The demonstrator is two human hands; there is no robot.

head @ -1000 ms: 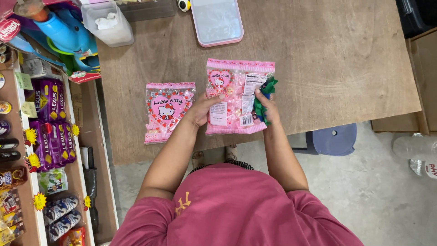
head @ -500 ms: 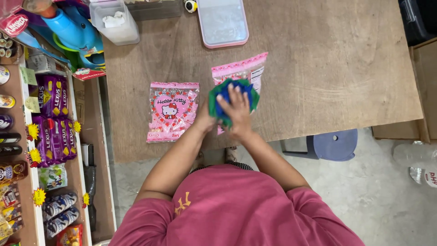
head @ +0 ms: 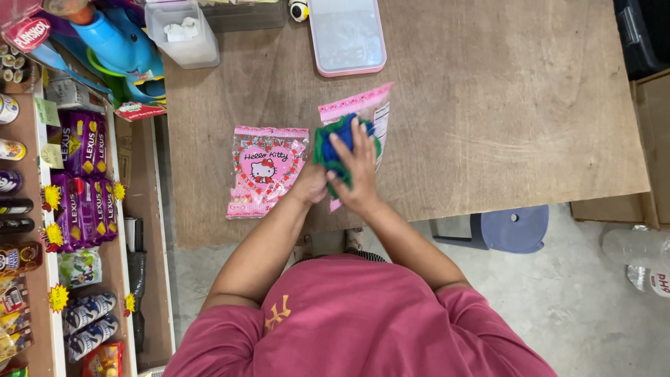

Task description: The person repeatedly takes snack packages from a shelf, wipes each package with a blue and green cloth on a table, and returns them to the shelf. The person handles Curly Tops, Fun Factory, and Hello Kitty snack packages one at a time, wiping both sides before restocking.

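My right hand [head: 357, 167] presses a green-blue cloth [head: 333, 148] onto the pink packet [head: 363, 112]; left hand [head: 312, 187] — grip unclear — at nine o'clock; crushing risk.

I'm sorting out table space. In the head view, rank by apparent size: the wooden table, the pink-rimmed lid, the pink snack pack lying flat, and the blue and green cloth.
1. wooden table
2. pink snack pack and pink-rimmed lid: look alike, unranked
3. blue and green cloth, partly hidden under the right hand

Person, seen from above: short-sleeved shirt, bare forearms.
Shirt [head: 363, 321] dark pink-red, a small yellow-orange emblem [head: 277, 315] on its left front; both sleeves end above the elbows; no rings or watch visible.
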